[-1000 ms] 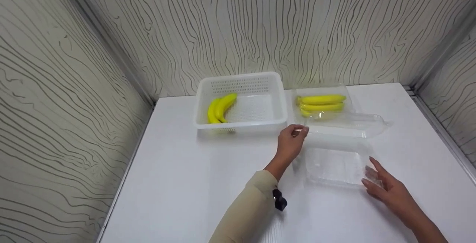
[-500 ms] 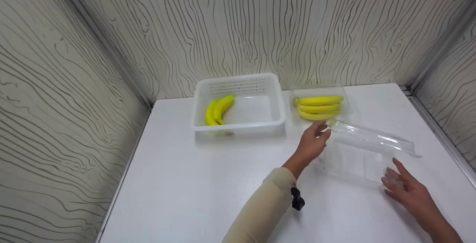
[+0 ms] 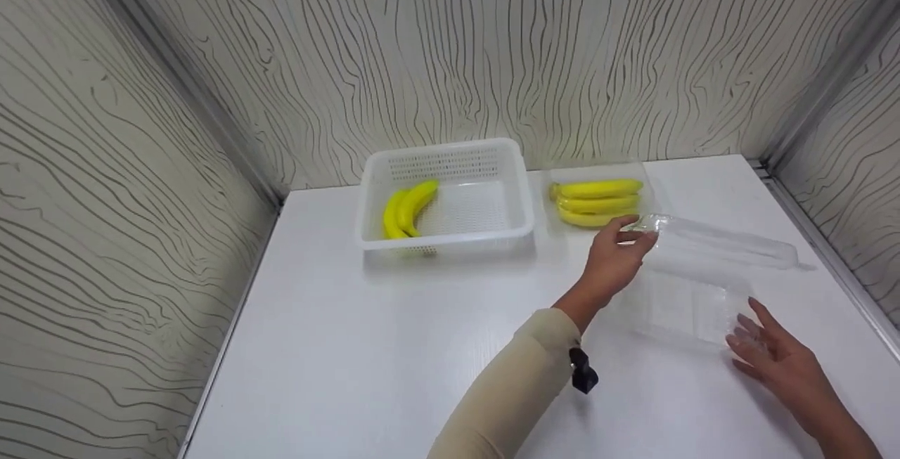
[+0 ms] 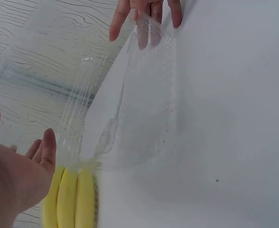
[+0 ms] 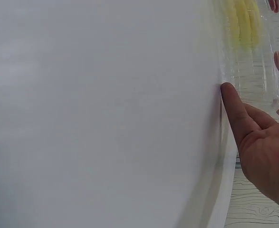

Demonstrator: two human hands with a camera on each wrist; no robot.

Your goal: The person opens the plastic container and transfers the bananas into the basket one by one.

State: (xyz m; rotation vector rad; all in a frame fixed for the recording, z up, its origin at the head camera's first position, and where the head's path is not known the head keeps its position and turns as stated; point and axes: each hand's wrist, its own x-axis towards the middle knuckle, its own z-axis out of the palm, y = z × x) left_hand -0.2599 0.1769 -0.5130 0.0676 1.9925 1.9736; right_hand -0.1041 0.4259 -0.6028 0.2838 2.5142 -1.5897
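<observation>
A clear plastic clamshell box (image 3: 678,308) stands with its hinged lid (image 3: 724,242) raised, on the right side of the white table. At the lid's left end my left hand (image 3: 610,262) holds the edge between thumb and fingers. My right hand (image 3: 784,353) grips the right end of the base; some fingers show through the plastic in the left wrist view. Behind the left hand, several bananas (image 3: 598,195) lie in another clear box (image 3: 647,195). The box in my hands shows no contents.
A white perforated basket (image 3: 443,240) with two bananas (image 3: 416,206) stands at the back, left of the banana box. Wood-grain panels (image 3: 450,58) enclose the table (image 3: 351,360) at the back and sides.
Both hands have shifted to the right, taking the clamshell box with them. Its lid tilted forward, then came back up. The banana box and basket stay put.
</observation>
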